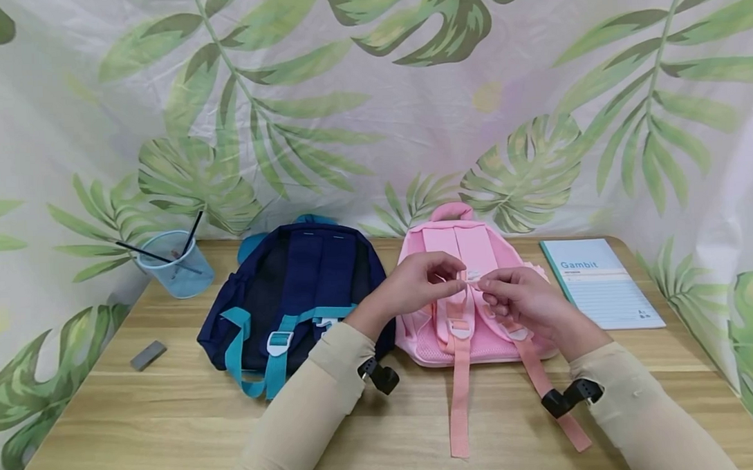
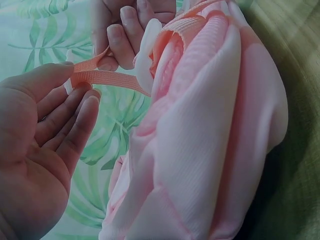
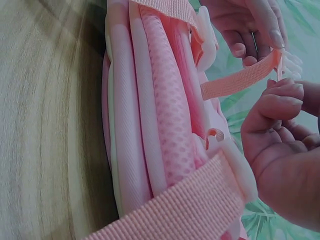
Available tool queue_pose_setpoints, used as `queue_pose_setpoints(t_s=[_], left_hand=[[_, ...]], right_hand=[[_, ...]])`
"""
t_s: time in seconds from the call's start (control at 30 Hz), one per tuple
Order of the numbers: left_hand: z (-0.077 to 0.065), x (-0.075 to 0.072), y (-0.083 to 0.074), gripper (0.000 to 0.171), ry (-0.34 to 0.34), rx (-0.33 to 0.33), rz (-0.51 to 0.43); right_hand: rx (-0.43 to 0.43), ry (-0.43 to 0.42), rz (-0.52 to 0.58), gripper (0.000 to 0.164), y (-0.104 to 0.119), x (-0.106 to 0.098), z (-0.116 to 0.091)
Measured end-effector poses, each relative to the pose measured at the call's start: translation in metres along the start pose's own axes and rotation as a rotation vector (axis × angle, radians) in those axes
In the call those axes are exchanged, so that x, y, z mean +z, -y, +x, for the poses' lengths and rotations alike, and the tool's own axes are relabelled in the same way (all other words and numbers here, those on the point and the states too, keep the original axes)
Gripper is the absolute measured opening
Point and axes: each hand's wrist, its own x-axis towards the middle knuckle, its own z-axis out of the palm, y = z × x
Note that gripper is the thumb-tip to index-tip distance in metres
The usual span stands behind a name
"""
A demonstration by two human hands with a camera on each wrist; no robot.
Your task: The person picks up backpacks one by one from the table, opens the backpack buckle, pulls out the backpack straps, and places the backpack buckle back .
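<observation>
A pink backpack point(image 1: 480, 350) lies with its shoulder-strap side up on the table. Over its middle, my left hand point(image 1: 424, 280) pinches a narrow peach strap point(image 2: 112, 79) between thumb and fingertips, right beside a small white plastic buckle point(image 3: 292, 66). My right hand point(image 1: 520, 293) faces it, fingers curled, pinching the strap's free part near the same buckle. The strap runs from the backpack up to the fingers, raised off the fabric. Fingertips partly hide the buckle. Two wider peach straps point(image 1: 460, 398) hang from white adjusters toward the table's front.
A navy backpack point(image 1: 318, 271) with teal straps lies left of the pink one. Further left are a blue mesh pen cup point(image 1: 177, 269) holding dark pencils and a grey eraser-like block point(image 1: 148, 355). A notebook point(image 1: 602, 282) lies at right. Leaf-patterned cloth point(image 1: 410, 123) hangs behind the table.
</observation>
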Motion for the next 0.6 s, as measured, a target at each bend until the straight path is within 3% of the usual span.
queue_pose_setpoints(t_s=[0.6], left_hand=[[0.0000,0.0004,0.0035,0.022,0.021,0.001,-0.028]], right_hand=[[0.012,0.010,-0.008,0.022,0.0054,0.0089,0.0033]])
